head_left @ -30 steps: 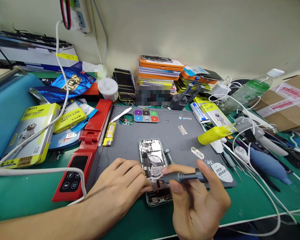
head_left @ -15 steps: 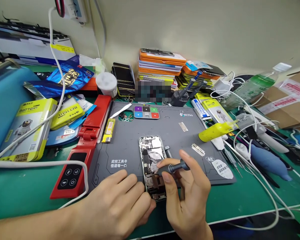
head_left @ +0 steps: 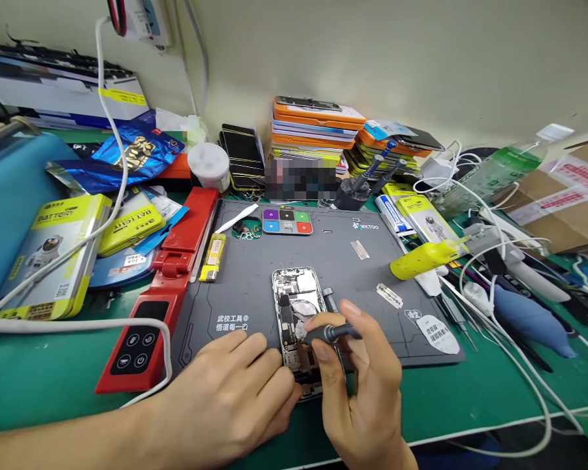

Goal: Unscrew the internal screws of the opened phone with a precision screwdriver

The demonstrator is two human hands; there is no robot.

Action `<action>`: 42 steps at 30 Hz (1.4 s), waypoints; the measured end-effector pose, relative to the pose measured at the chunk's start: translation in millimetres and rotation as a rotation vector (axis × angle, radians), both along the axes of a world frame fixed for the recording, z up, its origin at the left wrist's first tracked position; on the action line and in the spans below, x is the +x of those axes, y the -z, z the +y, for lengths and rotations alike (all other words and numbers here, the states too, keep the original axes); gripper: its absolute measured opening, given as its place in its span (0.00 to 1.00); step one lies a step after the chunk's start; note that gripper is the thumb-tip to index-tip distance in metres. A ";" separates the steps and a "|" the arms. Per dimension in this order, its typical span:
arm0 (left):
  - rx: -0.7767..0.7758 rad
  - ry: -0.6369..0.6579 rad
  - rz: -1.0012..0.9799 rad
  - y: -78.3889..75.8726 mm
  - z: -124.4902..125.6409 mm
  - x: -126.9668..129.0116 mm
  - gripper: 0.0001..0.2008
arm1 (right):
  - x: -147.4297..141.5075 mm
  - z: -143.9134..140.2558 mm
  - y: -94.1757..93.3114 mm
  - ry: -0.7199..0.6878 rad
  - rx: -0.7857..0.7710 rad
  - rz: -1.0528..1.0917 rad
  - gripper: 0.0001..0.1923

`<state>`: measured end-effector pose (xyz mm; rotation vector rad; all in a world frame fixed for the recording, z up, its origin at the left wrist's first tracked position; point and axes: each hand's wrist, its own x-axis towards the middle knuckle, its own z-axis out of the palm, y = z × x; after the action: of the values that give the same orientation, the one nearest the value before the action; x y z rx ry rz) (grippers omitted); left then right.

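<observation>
An opened smartphone (head_left: 304,282) lies on the grey work mat (head_left: 245,287), its circuit boards and inner parts exposed. My left hand (head_left: 240,388) is closed at the phone's lower left edge, knuckles up; the fingertips are hidden beneath the hand. In my right hand (head_left: 360,385), a dark grey screwdriver (head_left: 332,333) is pinched between thumb and fingers over the phone's lower half. I cannot make out the screwdriver's tip. Just right of the phone, another small grey tool lies partly behind the right hand.
On the mat are a yellow battery (head_left: 212,258), a coloured screw tray (head_left: 287,221) and a razor blade (head_left: 389,295). A red device (head_left: 140,339) stands left, crossed by a white cable. At right lie a yellow bottle (head_left: 424,259), a blue air blower (head_left: 534,320) and loose cables.
The right hand and screwdriver have shifted slightly left, and the screwdriver's rear end appears turned. The left hand stays at the phone's lower edge.
</observation>
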<state>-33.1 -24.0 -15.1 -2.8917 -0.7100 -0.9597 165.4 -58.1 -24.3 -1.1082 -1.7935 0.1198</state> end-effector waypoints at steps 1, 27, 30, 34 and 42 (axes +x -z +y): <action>0.000 0.001 -0.008 0.6 0.2 0.1 0.16 | -0.3 1.3 -1.4 -0.014 0.015 -0.025 0.40; -0.206 -0.089 0.079 2.0 2.7 -1.3 0.14 | 1.1 1.1 -0.6 -0.007 0.033 0.010 0.42; -0.448 -0.145 0.046 0.5 3.3 -2.2 0.13 | 0.8 -1.3 -2.5 0.017 -0.041 0.160 0.39; -0.655 -0.115 -0.032 -2.2 3.9 -5.4 0.13 | 0.6 -2.7 -6.0 -0.029 -0.061 0.287 0.38; -0.763 -0.043 -0.097 -2.0 5.8 -8.6 0.11 | 2.7 -3.6 -5.6 -0.073 -0.046 0.277 0.40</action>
<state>-41.7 -18.2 -13.1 -3.4322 -1.4062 -0.9943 168.0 -61.7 -18.7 -1.0054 -1.5893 0.3436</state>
